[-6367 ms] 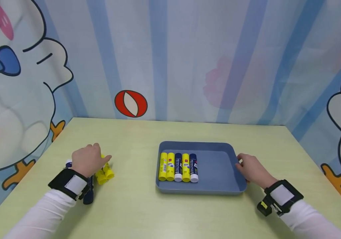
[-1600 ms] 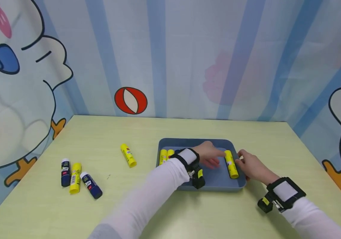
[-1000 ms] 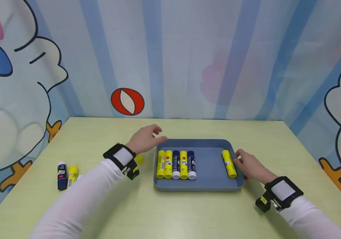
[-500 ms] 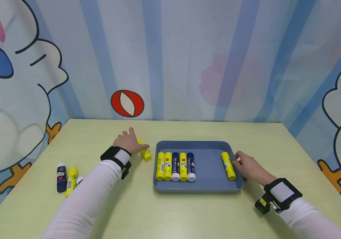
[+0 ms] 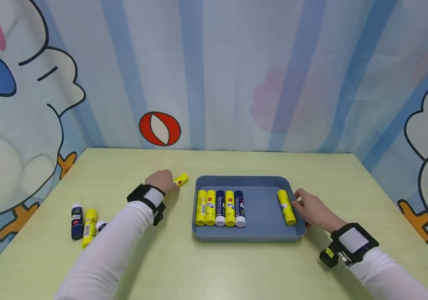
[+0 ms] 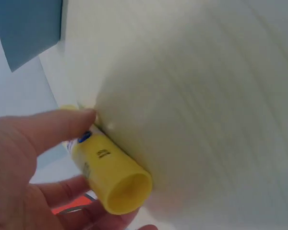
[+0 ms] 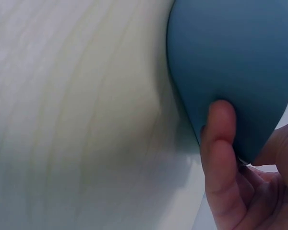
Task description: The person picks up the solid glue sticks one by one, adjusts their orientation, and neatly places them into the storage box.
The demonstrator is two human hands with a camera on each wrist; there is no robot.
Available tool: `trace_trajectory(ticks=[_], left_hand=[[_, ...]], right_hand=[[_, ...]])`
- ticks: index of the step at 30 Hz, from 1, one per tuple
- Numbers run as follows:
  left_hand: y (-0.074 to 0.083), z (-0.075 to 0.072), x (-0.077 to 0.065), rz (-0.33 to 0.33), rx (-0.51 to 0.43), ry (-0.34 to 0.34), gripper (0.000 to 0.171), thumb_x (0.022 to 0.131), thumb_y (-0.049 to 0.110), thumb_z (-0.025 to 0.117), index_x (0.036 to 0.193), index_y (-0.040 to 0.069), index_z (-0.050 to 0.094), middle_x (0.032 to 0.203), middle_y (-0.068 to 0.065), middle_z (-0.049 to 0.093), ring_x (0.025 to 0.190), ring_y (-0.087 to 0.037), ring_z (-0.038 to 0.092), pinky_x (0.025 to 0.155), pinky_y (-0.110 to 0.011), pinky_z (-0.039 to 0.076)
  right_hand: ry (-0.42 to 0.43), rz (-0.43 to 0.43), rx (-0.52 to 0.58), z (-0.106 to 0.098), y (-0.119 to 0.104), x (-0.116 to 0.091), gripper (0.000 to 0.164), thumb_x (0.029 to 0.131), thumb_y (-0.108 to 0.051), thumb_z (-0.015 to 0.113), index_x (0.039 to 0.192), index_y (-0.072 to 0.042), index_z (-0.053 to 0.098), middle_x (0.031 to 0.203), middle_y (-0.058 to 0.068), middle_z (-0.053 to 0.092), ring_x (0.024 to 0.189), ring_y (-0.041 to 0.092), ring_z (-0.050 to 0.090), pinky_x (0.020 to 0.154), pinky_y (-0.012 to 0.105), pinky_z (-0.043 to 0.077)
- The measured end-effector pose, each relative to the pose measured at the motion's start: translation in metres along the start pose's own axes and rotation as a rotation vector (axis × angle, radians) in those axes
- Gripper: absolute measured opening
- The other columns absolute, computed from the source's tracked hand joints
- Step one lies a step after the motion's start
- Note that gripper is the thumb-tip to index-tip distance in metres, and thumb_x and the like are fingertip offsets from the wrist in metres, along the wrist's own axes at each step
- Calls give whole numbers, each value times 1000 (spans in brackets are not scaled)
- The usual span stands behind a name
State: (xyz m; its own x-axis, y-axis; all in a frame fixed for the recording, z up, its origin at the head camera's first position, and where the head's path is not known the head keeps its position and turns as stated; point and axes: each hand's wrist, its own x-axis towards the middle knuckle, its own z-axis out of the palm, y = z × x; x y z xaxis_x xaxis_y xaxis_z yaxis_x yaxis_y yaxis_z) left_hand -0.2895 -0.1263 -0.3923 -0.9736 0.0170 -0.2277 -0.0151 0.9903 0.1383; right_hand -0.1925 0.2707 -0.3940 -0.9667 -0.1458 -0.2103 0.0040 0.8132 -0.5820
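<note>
My left hand point(image 5: 161, 181) pinches a yellow glue stick point(image 5: 181, 179) between thumb and fingers, left of the tray. In the left wrist view the open-looking round end of this glue stick point(image 6: 115, 167) points away from the palm, close over the table. My right hand point(image 5: 316, 211) holds the right rim of the blue-grey tray point(image 5: 262, 238), thumb on one side and fingers against the outer wall point(image 7: 230, 62). Inside, a row of yellow and dark blue glue sticks point(image 5: 220, 208) lies along the left. One yellow glue stick point(image 5: 286, 207) lies slightly slanted at the tray's right side.
On the table's left lie a dark blue glue stick point(image 5: 77, 221), a yellow one point(image 5: 90, 228) and another dark blue one point(image 5: 101, 225) partly hidden by the left sleeve. A printed curtain point(image 5: 229, 75) hangs behind the pale table point(image 5: 244, 271).
My left hand went from the left group to the tray and back to the loose yellow glue stick, now gripped and turned. A yellow glue stick appeared at the tray's right. The right hand stayed.
</note>
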Motion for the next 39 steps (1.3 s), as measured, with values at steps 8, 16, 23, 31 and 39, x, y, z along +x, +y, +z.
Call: trace_trajectory(ticks=[8, 16, 23, 31, 39], left_hand=[[-7, 2, 4, 82, -18, 58, 25, 76, 25, 66, 85, 2, 59, 72, -8, 56, 64, -22, 51, 56, -33, 42], [-8, -2, 3, 106, -185, 155, 35, 77, 29, 68, 98, 2, 61, 82, -9, 60, 67, -23, 52, 58, -32, 41], [15, -24, -13, 116, -287, 191, 43, 81, 37, 63, 112, 7, 61, 92, -8, 62, 73, -21, 54, 57, -30, 41], [64, -37, -35, 256, -391, 183, 38, 83, 34, 62, 110, 8, 63, 89, -5, 59, 73, -19, 51, 57, -27, 42], [118, -35, -50, 389, -607, 23, 33, 84, 32, 61, 104, 6, 65, 94, -5, 59, 76, -18, 52, 61, -25, 44]], right_hand=[[-1, -12, -8, 0, 0, 1, 20, 94, -10, 41, 109, 3, 37, 95, 23, 57, 51, 18, 54, 43, 30, 47], [-8, -18, -5, 1, -1, 2, 20, 95, -10, 42, 109, 3, 38, 93, 22, 57, 51, 18, 54, 43, 30, 47], [-11, -8, -23, -1, -1, 3, 21, 94, -12, 43, 109, 2, 38, 93, 20, 58, 50, 18, 53, 45, 31, 47], [-12, -13, -23, -2, -1, 3, 20, 94, -12, 43, 108, 2, 38, 87, 16, 58, 47, 18, 51, 44, 31, 47], [-7, -19, -29, -1, 0, 4, 19, 94, -12, 43, 108, 2, 38, 83, 13, 57, 46, 18, 49, 44, 31, 46]])
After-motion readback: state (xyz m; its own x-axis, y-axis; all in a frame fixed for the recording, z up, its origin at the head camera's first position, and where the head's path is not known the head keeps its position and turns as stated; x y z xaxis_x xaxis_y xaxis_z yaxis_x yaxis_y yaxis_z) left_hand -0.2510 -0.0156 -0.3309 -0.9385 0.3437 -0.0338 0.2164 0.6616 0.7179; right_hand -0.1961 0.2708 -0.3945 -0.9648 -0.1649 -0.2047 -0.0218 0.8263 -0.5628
